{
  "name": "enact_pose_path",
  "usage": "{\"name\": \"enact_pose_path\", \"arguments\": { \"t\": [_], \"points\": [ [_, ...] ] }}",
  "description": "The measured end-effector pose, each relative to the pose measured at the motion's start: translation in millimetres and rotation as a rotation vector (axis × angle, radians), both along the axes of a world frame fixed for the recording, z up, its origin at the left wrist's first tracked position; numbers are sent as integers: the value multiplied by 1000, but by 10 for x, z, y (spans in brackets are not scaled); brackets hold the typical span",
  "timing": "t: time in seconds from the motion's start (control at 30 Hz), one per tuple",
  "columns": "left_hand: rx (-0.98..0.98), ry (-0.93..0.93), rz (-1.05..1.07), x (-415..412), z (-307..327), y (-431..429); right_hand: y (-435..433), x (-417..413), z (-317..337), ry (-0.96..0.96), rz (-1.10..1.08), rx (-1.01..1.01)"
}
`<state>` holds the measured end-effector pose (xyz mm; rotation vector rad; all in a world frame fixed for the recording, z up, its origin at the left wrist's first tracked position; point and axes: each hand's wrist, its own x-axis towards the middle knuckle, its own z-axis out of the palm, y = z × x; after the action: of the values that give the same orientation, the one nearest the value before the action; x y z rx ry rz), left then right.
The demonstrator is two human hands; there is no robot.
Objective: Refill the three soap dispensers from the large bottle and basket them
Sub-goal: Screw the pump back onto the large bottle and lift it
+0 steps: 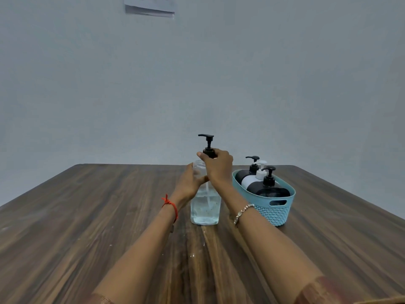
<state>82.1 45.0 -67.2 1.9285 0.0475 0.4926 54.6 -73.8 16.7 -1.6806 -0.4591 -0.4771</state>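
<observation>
Centrally, a dark wood-grain laminate table (87,227) fills the lower half of the view, set against a plain pale grey wall (285,73). A white paper notice (149,6) is fixed high on that wall, well behind the large bottle; its print is too small and blurred to read.

The large clear plastic bottle (205,207), partly filled with clear liquid and upright, stands on the table near its middle. No label or brand is legible on it. Its black pump head (208,143) sits at the neck, nozzle pointing left.

Just to the right of the large bottle sits a light blue oval woven-pattern plastic basket (275,212) with a slot handle. In it stand three dispensers: a black dispenser with black pump (270,189) nearest, a white dispenser with white pump (252,179) behind it, and a second black dispenser (243,174) furthest back. No writing is visible on them.

The left hand (190,183) is curled around the large bottle's upper body, gripping it. The right hand (217,165) is closed over the pump collar at the bottle's neck. A red thread band (171,205) circles the left wrist; a beaded metal bracelet (242,212) circles the right.
</observation>
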Motion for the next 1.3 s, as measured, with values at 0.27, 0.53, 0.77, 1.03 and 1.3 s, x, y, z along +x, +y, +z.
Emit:
{"name": "enact_pose_path", "arguments": {
  "t": [0.27, 0.53, 0.77, 1.03, 1.3],
  "points": [
    [-25, -29, -75, -696, 331, -408, -184, -39, -94, 87, 173, -93],
    [-30, -111, 161, -950, 204, -560, -351, -184, -693, 172, 263, -25],
    [-18, -204, 185, -1214, 421, -763, -611, -402, -474, 56, 221, -31],
    [88, -438, 186, -1031, 1194, -1097, -1167, -585, 436, -126, 199, 30],
    [50, -495, 50, -530, 1772, -1851, -1982, -158, 928, -202, 128, 11]
  ]
}}
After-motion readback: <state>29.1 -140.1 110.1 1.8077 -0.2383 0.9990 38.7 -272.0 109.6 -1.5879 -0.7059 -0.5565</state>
